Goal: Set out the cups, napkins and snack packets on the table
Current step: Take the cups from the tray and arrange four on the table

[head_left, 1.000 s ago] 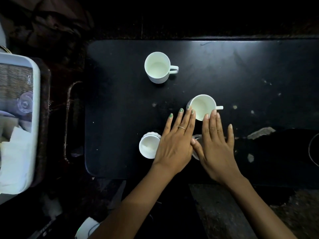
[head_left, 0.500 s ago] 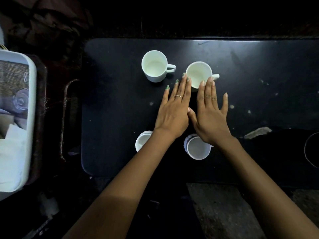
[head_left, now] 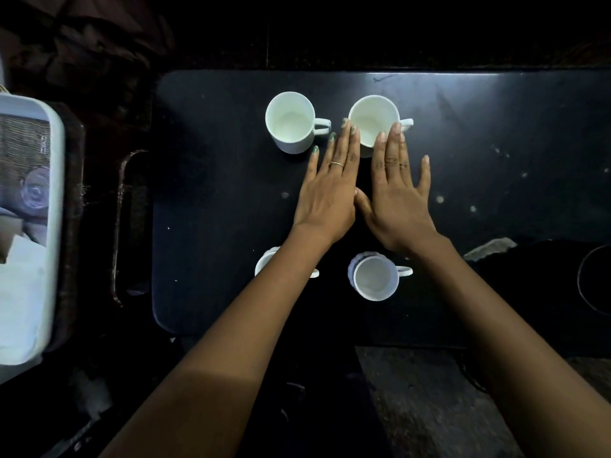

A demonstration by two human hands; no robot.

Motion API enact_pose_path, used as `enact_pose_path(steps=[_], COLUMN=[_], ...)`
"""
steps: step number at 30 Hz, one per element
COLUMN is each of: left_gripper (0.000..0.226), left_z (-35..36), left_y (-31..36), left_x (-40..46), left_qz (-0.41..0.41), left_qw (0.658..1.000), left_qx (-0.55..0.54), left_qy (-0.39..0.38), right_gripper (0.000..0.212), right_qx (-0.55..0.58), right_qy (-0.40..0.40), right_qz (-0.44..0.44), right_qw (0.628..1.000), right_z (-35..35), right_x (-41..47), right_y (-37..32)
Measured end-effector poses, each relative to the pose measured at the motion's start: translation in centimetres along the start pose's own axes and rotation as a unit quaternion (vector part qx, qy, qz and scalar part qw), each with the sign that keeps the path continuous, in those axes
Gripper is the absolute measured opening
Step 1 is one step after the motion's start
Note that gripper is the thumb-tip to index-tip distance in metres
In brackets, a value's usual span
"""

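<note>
Both hands flat at the far right cup, four cups out on the dark table.

The left hand (head_left: 327,196) and the right hand (head_left: 396,200) lie side by side with fingers straight, and their fingertips touch the near wall of the far right cup (head_left: 373,122) from either side, gripping nothing (the left hand wears a ring). Just beside it stands the far left cup (head_left: 291,122), handle pointing right. Near the table's (head_left: 215,193) front edge sit two more: the near right cup (head_left: 375,277) in plain sight between the forearms, and the near left cup (head_left: 266,261) half hidden under the left forearm. Off to the left, well apart from the cups, a white tray (head_left: 56,226) holds pale folded napkins (head_left: 20,292).
</note>
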State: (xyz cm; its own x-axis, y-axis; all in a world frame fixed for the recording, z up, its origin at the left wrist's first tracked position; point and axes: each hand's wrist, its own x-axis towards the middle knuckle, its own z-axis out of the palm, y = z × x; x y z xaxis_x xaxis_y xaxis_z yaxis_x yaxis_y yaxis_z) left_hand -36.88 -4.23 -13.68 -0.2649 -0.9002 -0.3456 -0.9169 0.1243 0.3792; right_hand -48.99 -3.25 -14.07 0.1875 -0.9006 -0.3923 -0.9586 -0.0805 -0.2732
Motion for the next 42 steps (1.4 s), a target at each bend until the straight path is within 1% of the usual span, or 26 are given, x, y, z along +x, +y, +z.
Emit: enact_pose_path(steps=[3,5,7,9,12,14,16,18,21,23,26,30,35,42], left_gripper=[0.078,0.076,0.074,0.068,0.055,0.053,0.056,0.059,0.062,0.065,0.066,0.069,0.074,0.068], left_z=[-0.2,-0.5,-0.7,-0.8,-0.2,0.6,1.7,2.8,4.4,5.2,6.1,6.9,7.2,6.2], left_y=[0.0,-0.2,-0.6,-1.1,-1.9,-2.3,-2.8,-3.4,-4.2,-4.8,-5.6,-6.4,-6.6,-7.4], left_x=[-0.3,-1.0,-2.6,-4.9,-9.7,-13.1,-16.2,-18.7,-21.1,-22.1,-22.6,-22.5,-22.3,-20.1], left_qz=[0.000,0.001,0.005,0.007,-0.025,-0.055,-0.078,-0.091,-0.099,-0.092,-0.068,-0.061,-0.055,-0.035], left_qw=[1.000,1.000,0.999,0.998,0.994,0.990,0.989,0.990,0.992,0.993,0.995,0.993,0.991,0.989], left_qx=[0.007,0.006,0.003,0.000,-0.029,-0.042,-0.045,-0.032,-0.002,0.019,0.058,0.094,0.118,0.138], left_qy=[0.006,0.019,0.035,0.058,0.103,0.123,0.119,0.103,0.082,0.068,0.051,0.038,0.037,0.049], right_gripper=[0.076,0.072,0.065,0.057,0.051,0.049,0.049,0.050,0.054,0.057,0.060,0.063,0.065,0.068], right_qx=[0.018,0.055,0.106,0.127,0.138,0.147,0.156,0.140,0.068,0.019,-0.039,-0.091,-0.108,-0.102], right_qy=[0.022,0.075,0.141,0.173,0.161,0.150,0.128,0.100,0.060,0.044,0.032,0.032,0.039,0.059], right_qz=[0.002,0.012,0.025,0.023,-0.006,-0.037,-0.070,-0.103,-0.152,-0.167,-0.169,-0.170,-0.162,-0.108], right_qw=[1.000,0.996,0.984,0.976,0.977,0.977,0.977,0.980,0.984,0.985,0.984,0.981,0.980,0.987], right_z=[-0.1,-0.3,-0.5,-0.2,0.9,1.8,2.9,4.1,5.8,6.9,8.0,9.2,9.8,9.6], right_x=[-0.4,-1.3,-2.7,-4.6,-8.0,-10.2,-12.0,-13.3,-14.6,-15.1,-15.3,-15.2,-15.2,-13.7], right_y=[-0.2,-0.7,-1.6,-2.5,-3.9,-5.1,-6.3,-7.5,-8.6,-9.1,-9.1,-8.9,-8.8,-9.9])
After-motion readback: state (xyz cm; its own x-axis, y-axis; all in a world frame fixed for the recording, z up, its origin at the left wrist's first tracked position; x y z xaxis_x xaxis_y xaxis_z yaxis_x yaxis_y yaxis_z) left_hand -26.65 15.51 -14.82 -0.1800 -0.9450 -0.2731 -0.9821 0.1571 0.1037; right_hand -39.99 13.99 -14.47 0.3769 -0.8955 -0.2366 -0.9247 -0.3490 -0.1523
